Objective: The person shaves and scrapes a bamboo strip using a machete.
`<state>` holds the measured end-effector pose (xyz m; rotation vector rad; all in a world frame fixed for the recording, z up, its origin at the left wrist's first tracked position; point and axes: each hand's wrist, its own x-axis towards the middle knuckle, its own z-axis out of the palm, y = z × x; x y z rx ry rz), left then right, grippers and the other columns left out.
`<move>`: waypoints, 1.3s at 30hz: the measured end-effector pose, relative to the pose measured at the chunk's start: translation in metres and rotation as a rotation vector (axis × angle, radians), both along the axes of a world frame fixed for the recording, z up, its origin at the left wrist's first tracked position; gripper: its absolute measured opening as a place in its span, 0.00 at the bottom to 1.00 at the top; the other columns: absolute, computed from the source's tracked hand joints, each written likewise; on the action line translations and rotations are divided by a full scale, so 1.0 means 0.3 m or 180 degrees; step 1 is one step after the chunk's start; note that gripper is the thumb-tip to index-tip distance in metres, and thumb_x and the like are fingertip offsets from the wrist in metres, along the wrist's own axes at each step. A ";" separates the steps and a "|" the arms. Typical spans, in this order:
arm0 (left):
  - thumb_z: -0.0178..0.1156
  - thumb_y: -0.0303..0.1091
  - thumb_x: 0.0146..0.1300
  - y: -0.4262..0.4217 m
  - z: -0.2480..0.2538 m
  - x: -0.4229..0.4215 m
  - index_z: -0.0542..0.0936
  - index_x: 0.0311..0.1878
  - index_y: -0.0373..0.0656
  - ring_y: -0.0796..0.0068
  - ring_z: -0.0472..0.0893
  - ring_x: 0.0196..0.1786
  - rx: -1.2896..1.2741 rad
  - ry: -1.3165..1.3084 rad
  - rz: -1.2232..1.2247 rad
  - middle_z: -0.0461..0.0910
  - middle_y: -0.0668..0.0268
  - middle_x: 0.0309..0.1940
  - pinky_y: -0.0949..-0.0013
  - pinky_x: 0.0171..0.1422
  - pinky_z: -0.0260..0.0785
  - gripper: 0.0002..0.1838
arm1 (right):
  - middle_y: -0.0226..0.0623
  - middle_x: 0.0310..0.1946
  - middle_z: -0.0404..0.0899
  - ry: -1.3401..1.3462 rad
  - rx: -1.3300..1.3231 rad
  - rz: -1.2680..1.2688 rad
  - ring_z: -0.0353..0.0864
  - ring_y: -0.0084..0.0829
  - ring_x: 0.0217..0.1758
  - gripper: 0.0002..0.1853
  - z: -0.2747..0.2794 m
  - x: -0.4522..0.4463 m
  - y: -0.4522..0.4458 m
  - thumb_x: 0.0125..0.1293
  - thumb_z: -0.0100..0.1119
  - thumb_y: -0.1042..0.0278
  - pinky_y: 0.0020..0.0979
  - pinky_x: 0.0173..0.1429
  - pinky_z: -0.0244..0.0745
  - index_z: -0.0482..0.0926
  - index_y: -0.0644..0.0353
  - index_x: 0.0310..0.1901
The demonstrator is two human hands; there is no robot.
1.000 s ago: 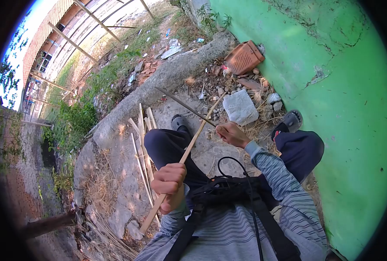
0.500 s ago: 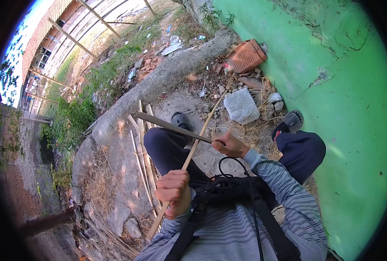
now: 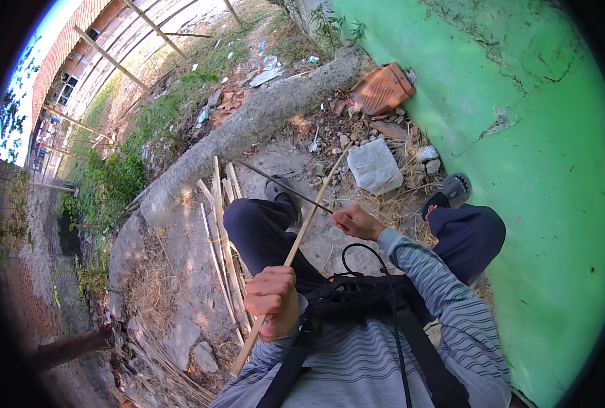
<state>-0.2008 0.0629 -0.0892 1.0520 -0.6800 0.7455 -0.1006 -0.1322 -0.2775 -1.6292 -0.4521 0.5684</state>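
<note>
My left hand point(image 3: 271, 299) is wrapped round a long, thin bamboo strip point(image 3: 314, 209). The strip slants from near my waist up towards the white stone block. Closed on the handle end of a long dark blade, a machete point(image 3: 275, 182), is my right hand point(image 3: 358, 222). Seen nearly edge-on, the machete crosses the bamboo strip close to my right fist and points to the upper left. The handle itself is mostly hidden in my fingers. More split bamboo strips point(image 3: 222, 251) lie on the ground beside my left knee.
A white stone block point(image 3: 375, 167) sits on rubble between my feet, with an orange hollow brick point(image 3: 383, 89) beyond it. The green wall point(image 3: 554, 224) stands close on my right. A low concrete ridge point(image 3: 228, 139) runs along the left. A black cable point(image 3: 392, 292) hangs over my lap.
The machete has turned from showing its flat side to nearly edge-on, and its tip has shifted up and right. My left hand and the bamboo strip have hardly moved.
</note>
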 end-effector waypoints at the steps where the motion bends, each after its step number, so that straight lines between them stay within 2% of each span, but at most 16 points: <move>1: 0.50 0.58 0.71 0.010 -0.004 0.000 0.53 0.14 0.49 0.80 0.46 0.10 -0.0005 -0.0020 0.0004 0.46 0.76 0.08 0.71 0.17 0.39 0.34 | 0.27 0.15 0.67 0.0198 0.0059 -0.0054 0.68 0.21 0.20 0.35 -0.007 -0.003 0.006 0.78 0.45 0.33 0.31 0.26 0.63 0.74 0.59 0.24; 4: 0.50 0.59 0.71 0.046 -0.008 -0.002 0.52 0.14 0.49 0.80 0.45 0.10 -0.0194 0.0158 0.0135 0.46 0.76 0.08 0.70 0.18 0.37 0.34 | 0.27 0.15 0.67 -0.0135 -0.0253 -0.0047 0.68 0.21 0.20 0.36 0.030 0.000 0.018 0.78 0.44 0.32 0.31 0.26 0.64 0.74 0.60 0.24; 7: 0.50 0.59 0.70 0.038 -0.001 0.001 0.52 0.14 0.49 0.80 0.45 0.10 -0.0138 0.0118 0.0039 0.46 0.76 0.08 0.71 0.18 0.37 0.35 | 0.26 0.15 0.67 -0.0606 -0.0152 0.0107 0.68 0.21 0.20 0.36 0.078 -0.001 0.019 0.77 0.45 0.31 0.31 0.26 0.64 0.74 0.60 0.25; 10: 0.51 0.59 0.70 0.031 0.002 0.004 0.51 0.14 0.50 0.80 0.45 0.10 -0.0122 0.0142 0.0029 0.46 0.75 0.08 0.71 0.18 0.37 0.35 | 0.26 0.15 0.67 -0.0185 -0.0089 -0.0048 0.68 0.21 0.20 0.37 0.022 0.011 0.008 0.75 0.46 0.29 0.31 0.26 0.63 0.75 0.60 0.24; 14: 0.51 0.59 0.70 0.053 0.001 0.010 0.51 0.14 0.50 0.80 0.44 0.10 -0.0134 0.0181 0.0049 0.46 0.75 0.08 0.71 0.18 0.37 0.35 | 0.26 0.15 0.67 -0.0098 -0.0285 -0.0363 0.68 0.21 0.21 0.37 -0.016 0.020 -0.005 0.74 0.47 0.28 0.30 0.26 0.62 0.75 0.59 0.24; 19: 0.50 0.60 0.70 0.045 0.003 0.015 0.50 0.14 0.50 0.79 0.44 0.11 -0.0119 0.0132 0.0056 0.45 0.75 0.09 0.70 0.18 0.37 0.35 | 0.26 0.16 0.69 -0.0187 -0.0196 -0.0187 0.68 0.20 0.21 0.36 -0.024 0.008 -0.008 0.76 0.49 0.34 0.30 0.28 0.63 0.74 0.62 0.24; 24: 0.50 0.60 0.70 0.065 -0.002 0.011 0.51 0.14 0.50 0.79 0.44 0.11 -0.0141 0.0157 0.0070 0.45 0.75 0.09 0.70 0.18 0.37 0.35 | 0.31 0.18 0.72 -0.0093 -0.0596 -0.0598 0.70 0.21 0.26 0.33 -0.069 0.044 -0.034 0.76 0.51 0.38 0.35 0.32 0.67 0.74 0.66 0.27; 28: 0.50 0.60 0.69 0.058 -0.003 0.014 0.50 0.14 0.50 0.79 0.43 0.11 -0.0137 0.0111 -0.0004 0.45 0.75 0.09 0.70 0.18 0.37 0.35 | 0.30 0.18 0.72 -0.0211 -0.0458 -0.0278 0.70 0.21 0.26 0.34 -0.069 0.029 -0.037 0.77 0.51 0.38 0.34 0.32 0.67 0.75 0.65 0.26; 30: 0.50 0.59 0.69 0.068 0.001 0.012 0.50 0.14 0.50 0.79 0.43 0.11 -0.0142 0.0158 0.0004 0.45 0.75 0.09 0.70 0.18 0.37 0.34 | 0.26 0.16 0.68 0.0139 -0.0132 -0.0538 0.69 0.19 0.21 0.31 -0.147 0.043 -0.035 0.78 0.51 0.42 0.29 0.26 0.62 0.72 0.60 0.23; 33: 0.50 0.59 0.69 0.078 -0.003 0.009 0.50 0.14 0.50 0.79 0.43 0.11 -0.0182 0.0195 0.0047 0.44 0.75 0.09 0.70 0.18 0.36 0.34 | 0.26 0.16 0.68 0.0326 -0.0557 -0.0740 0.68 0.20 0.23 0.34 -0.174 0.059 -0.052 0.76 0.51 0.36 0.31 0.30 0.65 0.74 0.62 0.24; 37: 0.50 0.59 0.68 0.062 0.004 0.011 0.50 0.14 0.50 0.79 0.43 0.10 -0.0128 0.0161 0.0004 0.44 0.75 0.09 0.71 0.18 0.37 0.34 | 0.27 0.16 0.69 0.0265 -0.0304 -0.0694 0.69 0.20 0.22 0.35 -0.162 0.056 -0.050 0.76 0.50 0.35 0.31 0.29 0.64 0.75 0.62 0.23; 39: 0.50 0.59 0.68 0.061 0.007 0.005 0.49 0.14 0.50 0.79 0.44 0.10 -0.0139 0.0202 0.0008 0.44 0.75 0.09 0.71 0.18 0.37 0.34 | 0.28 0.16 0.69 0.0212 -0.0610 -0.0714 0.69 0.21 0.22 0.35 -0.196 0.071 -0.075 0.77 0.50 0.35 0.32 0.29 0.65 0.75 0.63 0.23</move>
